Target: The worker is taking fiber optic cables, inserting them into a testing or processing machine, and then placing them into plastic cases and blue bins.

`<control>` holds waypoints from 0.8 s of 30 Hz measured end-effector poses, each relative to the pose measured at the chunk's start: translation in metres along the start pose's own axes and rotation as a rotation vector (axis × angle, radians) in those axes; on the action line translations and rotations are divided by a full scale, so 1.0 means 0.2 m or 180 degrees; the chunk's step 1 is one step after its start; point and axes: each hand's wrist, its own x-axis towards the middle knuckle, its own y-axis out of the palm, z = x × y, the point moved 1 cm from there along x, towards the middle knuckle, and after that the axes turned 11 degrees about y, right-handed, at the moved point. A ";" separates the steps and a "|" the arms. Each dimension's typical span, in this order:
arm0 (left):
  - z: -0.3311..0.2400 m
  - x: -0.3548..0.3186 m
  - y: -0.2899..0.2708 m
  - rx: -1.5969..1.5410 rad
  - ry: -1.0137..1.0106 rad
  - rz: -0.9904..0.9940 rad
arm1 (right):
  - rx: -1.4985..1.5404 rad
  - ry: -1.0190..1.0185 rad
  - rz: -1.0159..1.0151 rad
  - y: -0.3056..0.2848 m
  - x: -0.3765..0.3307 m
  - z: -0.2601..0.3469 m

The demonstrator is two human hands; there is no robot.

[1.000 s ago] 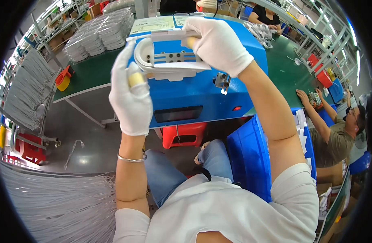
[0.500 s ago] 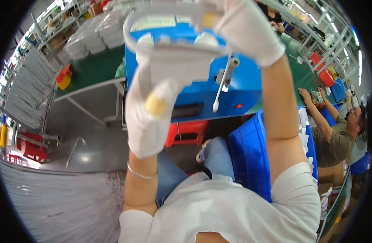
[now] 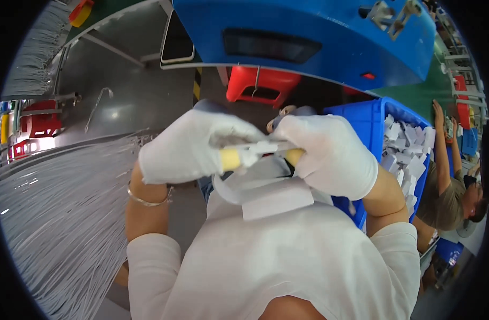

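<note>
My left hand (image 3: 188, 146) and my right hand (image 3: 332, 154), in white gloves with yellow tape at the fingers, meet in front of my body. Both are closed on a thin white cable (image 3: 265, 147), one from each side. Below the fingers hangs a white rectangular plastic casing (image 3: 278, 199), apparently joined to the cable, close against my white shirt. A pale loop curves beside the casing under my left hand. Motion smears the fingertips, and the exact grip on the cable is partly hidden.
A blue bin (image 3: 356, 125) full of white plastic pieces (image 3: 407, 152) stands at my right. Ahead is a blue machine (image 3: 303, 34) on the bench, with a red stool (image 3: 260, 85) beneath. Long grey-white cables (image 3: 68, 218) lie at left. A co-worker (image 3: 452, 197) sits far right.
Both hands have come down from in front of the blue machine toward my body, bringing the white casing and cable along. My view has tilted downward, showing more of the bin.
</note>
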 end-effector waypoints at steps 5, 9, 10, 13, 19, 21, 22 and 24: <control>0.20 0.08 0.13 -0.0798 -0.0010 -0.0373 | 0.1066 0.0549 0.0446 0.14 -0.07 -0.20; 0.27 0.09 0.18 -0.0711 -0.0278 -0.0301 | 0.3092 0.1782 0.1411 0.13 -0.09 -0.23; 0.27 0.10 0.19 -0.0778 -0.0334 -0.0273 | 0.3217 0.1903 0.1512 0.13 -0.11 -0.25; 0.29 0.12 0.21 -0.0978 -0.0428 -0.0220 | 0.3441 0.1688 0.0966 0.23 -0.18 -0.29; 0.30 0.13 0.21 -0.1265 -0.0607 -0.0124 | 0.2355 0.0755 -0.0168 0.29 -0.21 -0.29; 0.29 0.14 0.22 -0.1239 -0.0685 -0.0109 | 0.2205 0.0640 0.0055 0.26 -0.19 -0.32; 0.29 0.15 0.23 -0.1181 -0.0686 -0.0068 | 0.2051 0.0517 0.0265 0.25 -0.18 -0.33; 0.30 0.15 0.23 -0.1124 -0.0689 -0.0026 | 0.2204 0.0606 0.0417 0.24 -0.16 -0.33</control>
